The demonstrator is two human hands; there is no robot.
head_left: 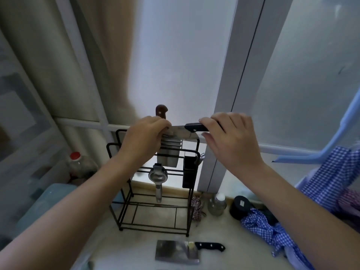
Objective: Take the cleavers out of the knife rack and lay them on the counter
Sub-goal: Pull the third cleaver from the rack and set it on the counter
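A black wire knife rack [153, 211] stands on the counter [124, 248] by the window. My right hand [229, 139] grips the black handle of a cleaver [194, 127] whose blade sits at the rack's top slots. My left hand [144, 139] rests on the rack's top beside that blade, fingers curled; what it grips is hidden. A brown-handled cleaver [161, 111] stands upright in the rack behind my left hand, its blade [168, 156] hanging below. Another black-handled cleaver [178, 252] lies flat on the counter in front of the rack.
A metal squeezer [158, 178] hangs on the rack's front, and a black holder [190, 170] hangs on its right side. A small jar [217, 204], a black round tin [240, 207] and blue checked cloth [272, 230] lie right. A red-capped bottle [77, 164] stands left.
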